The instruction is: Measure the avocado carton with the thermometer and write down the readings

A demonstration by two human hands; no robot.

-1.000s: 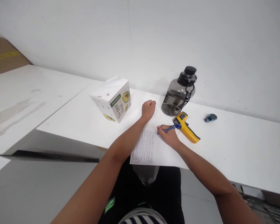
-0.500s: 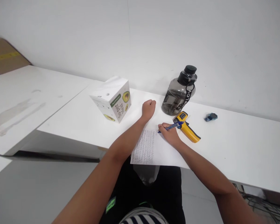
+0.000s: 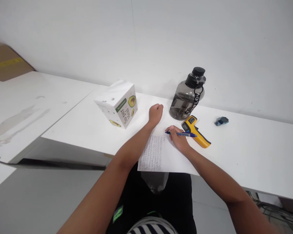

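My left hand [image 3: 156, 114] rests as a loose fist on the white table, just beyond the far edge of a sheet of paper [image 3: 171, 159]. No object shows in it. Dense rows of small writing fill the left part of the sheet. Over the sheet's upper right, my right hand [image 3: 178, 139] grips a blue pen [image 3: 183, 134], its tip pointing left above the writing. Close behind that hand lies a yellow and black infrared thermometer [image 3: 197, 133]. A large grey water bottle [image 3: 185, 97] with a black cap stands upright beyond it.
A white box with avocado pictures [image 3: 119, 107] stands left of my left hand. A small dark teal object [image 3: 221, 121] lies to the right. A cardboard box [image 3: 8, 61] sits far left against the wall [image 3: 88, 39]. Cables [image 3: 280, 214] hang below the table at right.
The pen has swung flatter in my right hand, and its tip has risen a little from the writing. My left fist stays where it was. The view shifts slightly.
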